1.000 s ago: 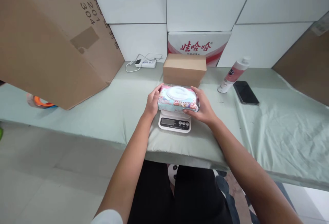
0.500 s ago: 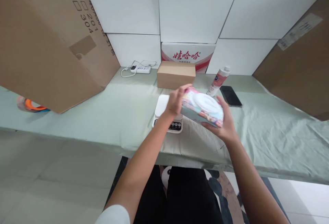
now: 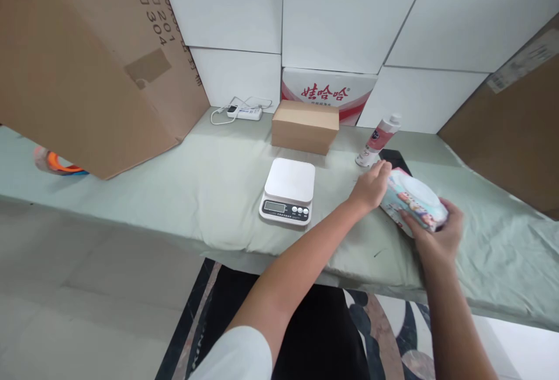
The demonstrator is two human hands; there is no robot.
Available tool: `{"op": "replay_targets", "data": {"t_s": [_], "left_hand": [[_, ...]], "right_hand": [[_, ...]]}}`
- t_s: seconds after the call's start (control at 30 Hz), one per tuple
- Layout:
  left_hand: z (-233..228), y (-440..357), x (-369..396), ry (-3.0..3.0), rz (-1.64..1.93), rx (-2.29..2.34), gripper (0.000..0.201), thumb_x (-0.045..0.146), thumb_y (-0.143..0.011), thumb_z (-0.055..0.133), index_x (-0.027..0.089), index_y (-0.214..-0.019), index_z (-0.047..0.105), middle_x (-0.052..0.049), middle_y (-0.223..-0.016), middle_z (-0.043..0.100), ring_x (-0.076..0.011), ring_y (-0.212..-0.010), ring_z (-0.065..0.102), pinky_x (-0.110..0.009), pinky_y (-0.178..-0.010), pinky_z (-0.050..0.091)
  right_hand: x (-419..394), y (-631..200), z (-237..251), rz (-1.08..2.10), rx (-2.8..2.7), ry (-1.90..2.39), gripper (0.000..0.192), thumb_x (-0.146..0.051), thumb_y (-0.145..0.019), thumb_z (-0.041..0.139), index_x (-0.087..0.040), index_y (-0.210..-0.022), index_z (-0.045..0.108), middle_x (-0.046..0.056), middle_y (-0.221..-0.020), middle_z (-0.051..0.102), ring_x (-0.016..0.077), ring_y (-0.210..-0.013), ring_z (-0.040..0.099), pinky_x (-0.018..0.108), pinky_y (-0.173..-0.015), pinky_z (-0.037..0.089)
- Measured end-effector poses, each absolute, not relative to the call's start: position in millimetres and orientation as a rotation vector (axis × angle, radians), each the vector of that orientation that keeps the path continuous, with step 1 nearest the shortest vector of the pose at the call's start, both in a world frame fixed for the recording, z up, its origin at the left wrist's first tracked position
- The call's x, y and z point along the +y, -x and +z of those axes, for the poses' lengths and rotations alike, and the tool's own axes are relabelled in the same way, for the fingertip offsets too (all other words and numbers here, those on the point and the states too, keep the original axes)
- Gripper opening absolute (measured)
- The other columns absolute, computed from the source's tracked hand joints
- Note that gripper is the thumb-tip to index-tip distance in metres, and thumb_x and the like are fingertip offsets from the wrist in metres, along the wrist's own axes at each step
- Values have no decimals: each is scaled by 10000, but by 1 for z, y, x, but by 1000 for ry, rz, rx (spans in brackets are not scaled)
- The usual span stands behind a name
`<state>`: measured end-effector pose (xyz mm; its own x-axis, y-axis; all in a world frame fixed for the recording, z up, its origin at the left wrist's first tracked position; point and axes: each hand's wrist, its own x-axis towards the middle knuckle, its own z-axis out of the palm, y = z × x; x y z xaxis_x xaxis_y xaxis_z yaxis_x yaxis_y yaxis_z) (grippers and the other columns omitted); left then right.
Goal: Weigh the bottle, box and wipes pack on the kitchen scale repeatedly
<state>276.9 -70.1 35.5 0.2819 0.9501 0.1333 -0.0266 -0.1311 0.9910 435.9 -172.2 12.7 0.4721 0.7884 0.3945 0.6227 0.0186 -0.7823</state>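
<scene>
Between my two hands is a pack of wet wipes (image 3: 408,196), colourful, with a white oval lid on top, held tilted over the right part of the table. My left hand (image 3: 371,187) grips its left end, and my right hand (image 3: 439,231) wraps round its right end. To the left stands a white kitchen scale (image 3: 289,181) with a bare platform; its small display and buttons face me. Behind the pack, a black phone (image 3: 395,160) lies partly hidden. Close to my left fingers stands a white and pink bottle (image 3: 378,140).
A small brown box (image 3: 304,127) stands behind the scale, before a red and white carton (image 3: 327,92). A white power strip (image 3: 244,113) with its cable lies at the back. Large cardboard sheets (image 3: 105,71) flank the table; rolls of tape (image 3: 59,162) lie far left.
Both hands have carried the wipes pack to the right, away from the scale. The scale is now fully uncovered, while the phone has become partly covered.
</scene>
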Motion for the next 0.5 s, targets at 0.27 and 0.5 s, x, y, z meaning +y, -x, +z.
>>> {"op": "replay_targets", "data": {"t_s": [0.27, 0.5], "left_hand": [[26, -208, -153, -1616, 1245, 741, 702, 716, -1027, 358, 328, -1584, 539, -50, -1726, 432, -259, -1650, 325, -493, -1388, 241], [47, -40, -105, -1664, 1761, 1094, 611, 675, -1058, 413, 250, -1370, 723, -58, -1549, 656, -277, -1576, 467, -440, -1337, 351]], "right_hand": [[-187, -412, 29, -155, -1530, 1758, 742, -631, -812, 748, -299, -1430, 508, 228, -1482, 516, 536, -1462, 423, 742, -1217, 320], [-99, -366, 75, -23, -1712, 1579, 474, -421, -892, 625, -234, -1324, 575, 177, -1353, 620, 395, -1364, 550, 626, -1184, 412]]}}
